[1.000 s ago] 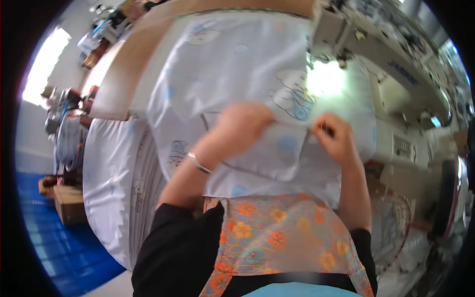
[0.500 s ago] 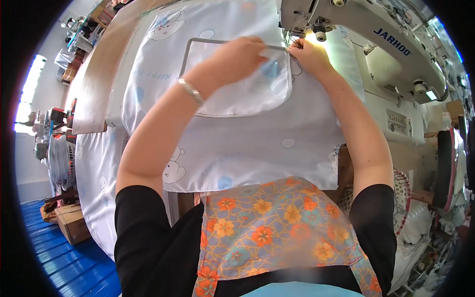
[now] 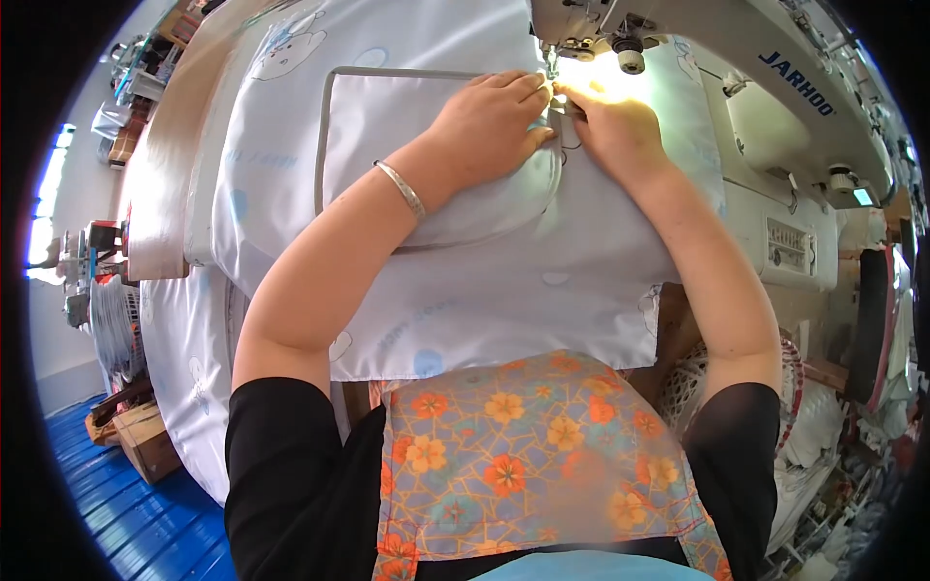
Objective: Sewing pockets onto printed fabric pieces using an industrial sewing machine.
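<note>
A pale blue printed fabric (image 3: 504,290) lies spread over the sewing table. On it sits a pocket-shaped white patch with grey piping (image 3: 378,126). My left hand (image 3: 489,121) lies flat on the patch, fingers stretched toward the needle. My right hand (image 3: 610,121) presses the fabric right beside the lit needle area (image 3: 557,73) of the white sewing machine (image 3: 765,107). A silver bangle (image 3: 402,189) circles my left wrist. Both hands hold the cloth down; neither lifts it.
More of the same fabric hangs off the table's left side (image 3: 184,339). A cardboard box (image 3: 145,441) stands on the blue floor at lower left. Piled cloth and a basket (image 3: 823,426) crowd the right. I wear a floral apron (image 3: 533,455).
My view has dropped closer to the table. Both hands have slid the patch and fabric up under the machine's needle, and the left hand now lies flat on the patch.
</note>
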Demonstrator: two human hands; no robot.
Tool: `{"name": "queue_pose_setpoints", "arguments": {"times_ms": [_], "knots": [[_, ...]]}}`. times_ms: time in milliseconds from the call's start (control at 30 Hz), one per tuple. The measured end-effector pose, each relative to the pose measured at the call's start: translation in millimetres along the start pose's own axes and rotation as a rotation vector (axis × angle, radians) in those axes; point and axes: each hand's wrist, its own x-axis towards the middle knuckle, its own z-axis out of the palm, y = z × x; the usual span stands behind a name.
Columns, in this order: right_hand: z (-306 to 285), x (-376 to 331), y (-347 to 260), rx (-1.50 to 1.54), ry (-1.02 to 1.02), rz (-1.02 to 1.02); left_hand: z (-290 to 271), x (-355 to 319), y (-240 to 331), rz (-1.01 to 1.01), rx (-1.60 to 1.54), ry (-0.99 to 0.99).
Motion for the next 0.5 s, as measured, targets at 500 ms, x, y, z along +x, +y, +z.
{"name": "queue_pose_setpoints", "arguments": {"times_ms": [500], "knots": [[-25.9, -22.3, -25.9, 0.068, -0.01, 0.088, 3.8, 5.1, -11.8, 0.037, -0.006, 0.063]]}}
